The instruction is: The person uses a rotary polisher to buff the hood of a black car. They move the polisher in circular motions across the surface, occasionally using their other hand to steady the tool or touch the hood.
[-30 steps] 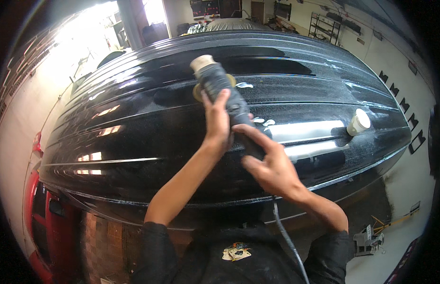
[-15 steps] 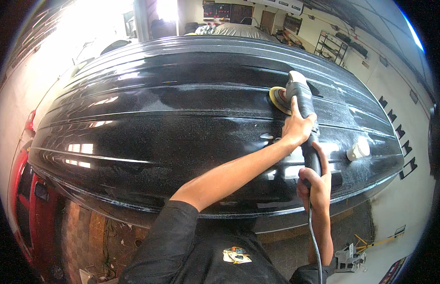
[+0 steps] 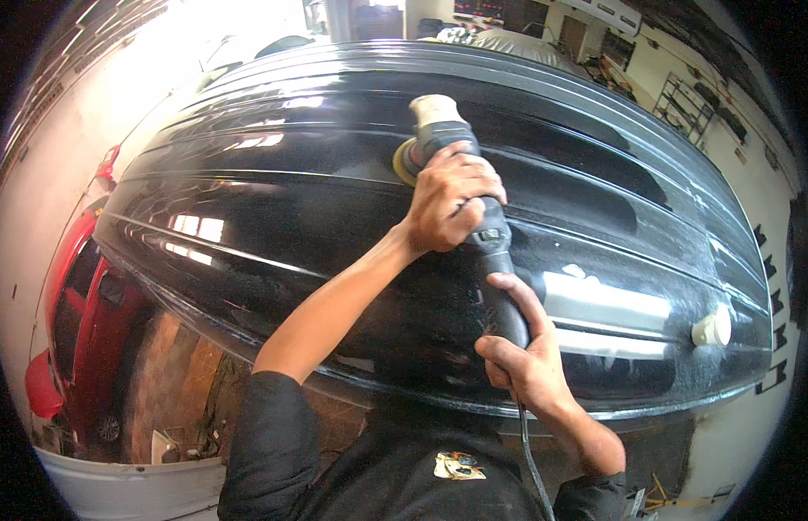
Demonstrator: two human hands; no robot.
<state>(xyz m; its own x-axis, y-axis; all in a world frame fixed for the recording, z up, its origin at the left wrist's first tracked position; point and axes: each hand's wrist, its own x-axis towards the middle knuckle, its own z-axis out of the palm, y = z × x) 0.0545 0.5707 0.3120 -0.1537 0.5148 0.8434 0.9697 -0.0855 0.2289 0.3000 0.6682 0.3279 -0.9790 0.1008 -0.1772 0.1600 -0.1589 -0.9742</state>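
A black corded polisher [image 3: 488, 233] with a pale head cover is held in both my hands. Its yellow foam pad [image 3: 404, 162] lies against the glossy black ribbed roof [image 3: 317, 221] of a vehicle. My left hand [image 3: 452, 198] wraps round the polisher's front body, just behind the head. My right hand [image 3: 527, 347] is closed round the rear handle, thumb and forefinger along its sides. From the handle's end a dark cord [image 3: 527, 451] runs down past my right forearm. Hazy residue marks the roof's right part.
On the roof's right end stands a white tub [image 3: 711, 328]. A red car [image 3: 96, 334] is parked at the left. A shelving rack [image 3: 685, 108] stands by the far right wall, and a covered vehicle [image 3: 521, 45] sits beyond the roof.
Both hands have carried the polisher leftward along the roof. Its handle now slants more, and the pad sits farther left. My view has shifted, so the tub appears farther right.
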